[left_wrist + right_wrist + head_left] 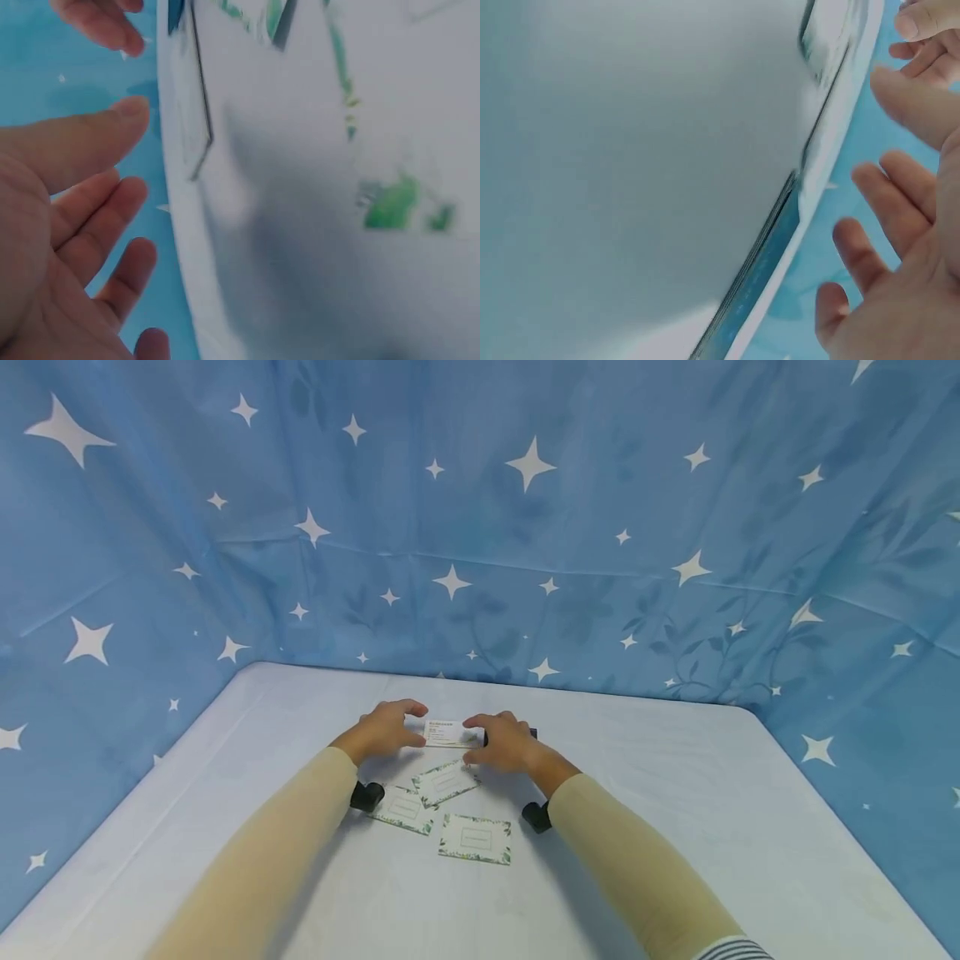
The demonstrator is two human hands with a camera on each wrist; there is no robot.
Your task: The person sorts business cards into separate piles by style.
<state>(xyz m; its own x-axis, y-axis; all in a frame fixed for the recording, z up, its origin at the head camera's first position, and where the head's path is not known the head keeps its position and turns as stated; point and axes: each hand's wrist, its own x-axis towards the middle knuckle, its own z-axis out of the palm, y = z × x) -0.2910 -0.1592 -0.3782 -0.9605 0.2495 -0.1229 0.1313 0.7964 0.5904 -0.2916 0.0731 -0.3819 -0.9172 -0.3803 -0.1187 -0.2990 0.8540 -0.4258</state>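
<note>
Blue cloth printed with white stars, the curtain (480, 510) hangs beyond the text card (450, 734), which lies near the far edge of the white table (645, 760) between the person's hands. Two pale beige sleeves reach in from the near side: the left sleeve (262, 852) to the left of the text card, the right sleeve (637, 868) to its right.

The left hand (381, 727) is at the text card's left end, its thumb and fingers spread well apart and holding nothing. The right hand (506, 742) is over the card's right end, likewise wide and loosely bent, with nothing in its grasp; whether its fingertips touch the card I cannot tell.

Three leafy-bordered cards lie on the near side of the text card. The tilted card (447, 782) is nearest to it, its corner meeting that of the left leafy card (401, 811); the front leafy card (476, 839) is farthest from it. Right of the text card, a dark blue stack (757, 270) is mostly hidden behind the right hand in the head view.
</note>
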